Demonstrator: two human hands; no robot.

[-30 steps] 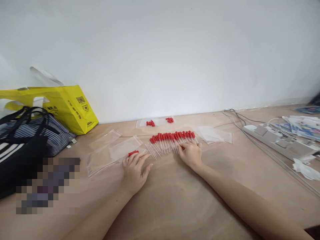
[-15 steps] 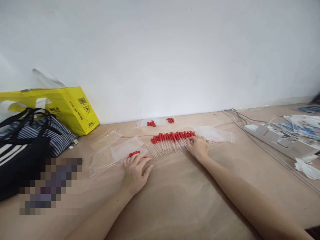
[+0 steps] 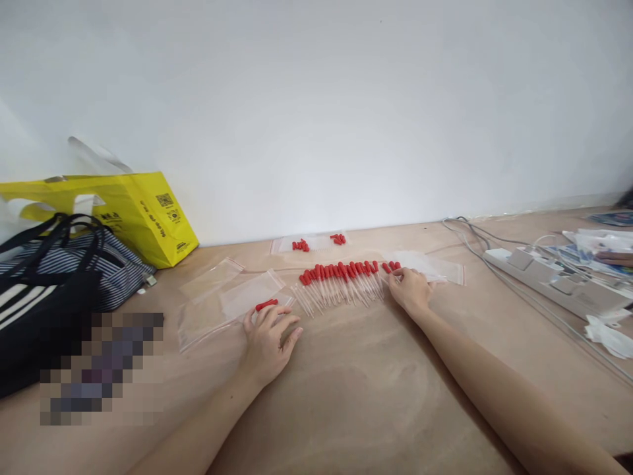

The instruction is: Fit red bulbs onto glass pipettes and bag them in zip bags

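Observation:
A row of clear droppers with red rubber bulbs (image 3: 341, 272) lies side by side in the middle of the table. At the row's right end, my right hand (image 3: 411, 288) has its fingers bent down on a few droppers (image 3: 391, 266), slightly apart from the rest. My left hand (image 3: 270, 340) rests on the table left of the row, fingers spread, close to a red bulb (image 3: 266, 304) on a clear zip bag (image 3: 252, 294). Behind the row, another clear bag (image 3: 316, 243) has red bulbs at both ends. A further clear bag (image 3: 435, 266) lies beyond my right hand.
On the left stand a yellow bag (image 3: 163, 221) and a striped bag (image 3: 116, 264), with a black bag (image 3: 59, 316) in front. A white power strip (image 3: 558, 277) with cables and some packets (image 3: 603, 244) are at the right. A white wall borders the table's back.
My right hand has moved a little to the right, and a few droppers beside it now lie separated from the row by a small gap. My left hand has stayed in place.

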